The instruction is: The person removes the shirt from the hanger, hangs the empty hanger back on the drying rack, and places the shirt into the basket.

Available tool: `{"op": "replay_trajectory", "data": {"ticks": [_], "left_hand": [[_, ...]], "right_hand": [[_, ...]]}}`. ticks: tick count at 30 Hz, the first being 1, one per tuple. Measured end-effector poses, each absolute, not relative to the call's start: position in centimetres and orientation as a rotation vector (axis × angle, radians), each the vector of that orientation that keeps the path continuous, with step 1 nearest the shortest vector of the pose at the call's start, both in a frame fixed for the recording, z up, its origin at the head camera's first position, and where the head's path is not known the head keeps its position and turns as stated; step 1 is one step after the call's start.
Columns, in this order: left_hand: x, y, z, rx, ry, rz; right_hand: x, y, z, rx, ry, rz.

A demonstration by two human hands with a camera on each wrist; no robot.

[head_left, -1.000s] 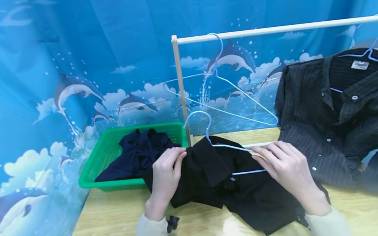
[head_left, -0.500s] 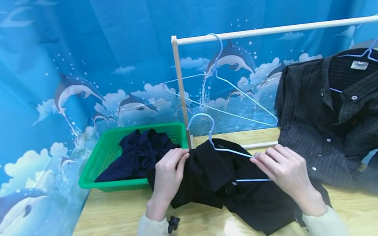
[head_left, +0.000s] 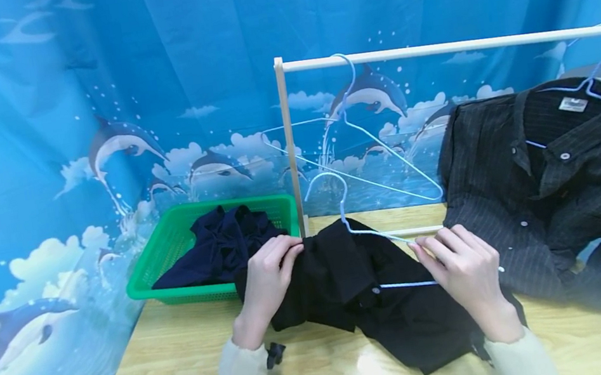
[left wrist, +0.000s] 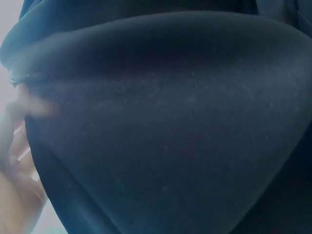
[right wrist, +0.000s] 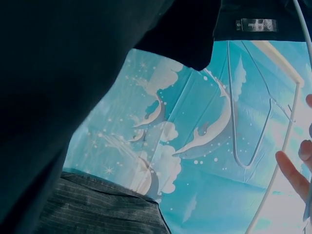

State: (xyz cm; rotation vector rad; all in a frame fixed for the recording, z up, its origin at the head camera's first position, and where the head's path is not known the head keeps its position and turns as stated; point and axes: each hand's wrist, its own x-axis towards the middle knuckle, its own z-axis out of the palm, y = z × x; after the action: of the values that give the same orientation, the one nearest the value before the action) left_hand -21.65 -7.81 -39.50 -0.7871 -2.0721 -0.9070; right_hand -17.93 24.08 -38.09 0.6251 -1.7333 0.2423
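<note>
A black shirt (head_left: 407,332) lies bunched on the table, a light-blue wire hanger (head_left: 408,284) partly inside it with its hook standing up from the collar. My left hand (head_left: 262,286) pinches the shirt's shoulder on the left side. With thumb and fingertips, my right hand (head_left: 465,273) pinches the hanger's sloping right arm. Dark shirt cloth (left wrist: 170,136) fills most of the left wrist view, with fingers (left wrist: 22,151) at its left edge. In the right wrist view, a collar label (right wrist: 258,25) shows at the top and fingers (right wrist: 292,173) at the right. The hanger's left arm is hidden under the cloth.
Behind my left hand stands a green basket (head_left: 138,287) holding navy cloth (head_left: 216,244). A rack (head_left: 431,49) carries a bare wire hanger (head_left: 393,152) and, at right, a dark striped shirt (head_left: 572,194) on its own hanger. A dolphin-print curtain (head_left: 191,68) hangs behind.
The hanger's hook has shifted to the right, and my right hand has slid slightly right with the hanger. My left hand stays nearly still on the shirt's shoulder.
</note>
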Motion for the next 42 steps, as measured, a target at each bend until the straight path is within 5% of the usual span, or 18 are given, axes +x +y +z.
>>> {"op": "replay_trajectory", "data": {"ticks": [42], "left_hand": [[-22.5,-11.9,-38.9,-0.579,-2.022,-0.899]], "right_hand": [[-15.6,33.8,-36.0,0.129,-1.717,0.242]]}}
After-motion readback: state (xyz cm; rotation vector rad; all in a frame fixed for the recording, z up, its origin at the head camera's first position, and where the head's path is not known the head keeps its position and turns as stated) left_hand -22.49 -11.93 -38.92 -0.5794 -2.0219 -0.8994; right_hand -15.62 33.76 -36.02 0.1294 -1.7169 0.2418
